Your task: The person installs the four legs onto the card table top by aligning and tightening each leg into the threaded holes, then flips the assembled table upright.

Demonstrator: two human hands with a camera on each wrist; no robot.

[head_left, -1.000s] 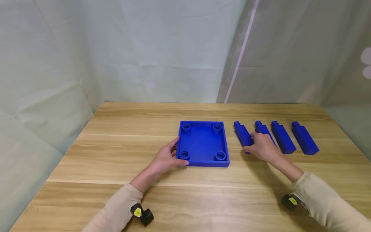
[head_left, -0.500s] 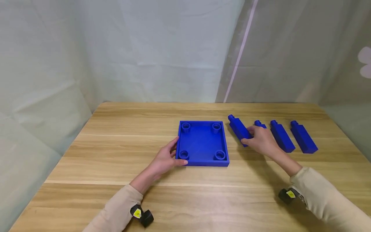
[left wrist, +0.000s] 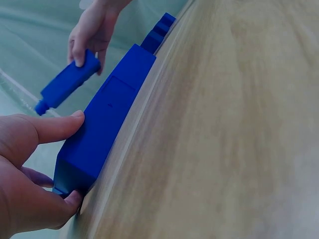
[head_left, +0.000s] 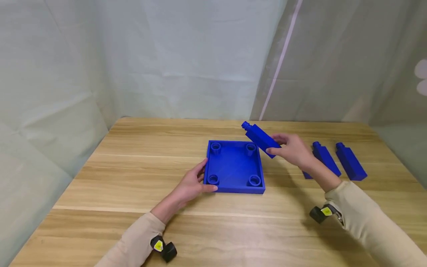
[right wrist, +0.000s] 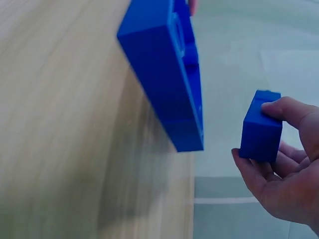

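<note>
Blue plastic is pinched at the blunt end of a long rectangular peg block (head_left: pixel 259 135) by the right hand (head_left: pixel 291 149), thumb on one face and fingers curled against the other. The block is held clear of the table, tilted, its small round stud pointing away and to the left, above the far right corner of a square blue plastic tray (head_left: pixel 233 187) with four round sockets in its corners. The tray's near left corner is gripped by the left hand (head_left: pixel 191 183), thumb along the front wall and fingers curled on the side wall. The tray lies flat on a light wooden table (head_left: pixel 133 163). Two more blue peg blocks (head_left: pixel 350 161) lie side by side to the right, and part of a third is seen behind the right wrist.
</note>
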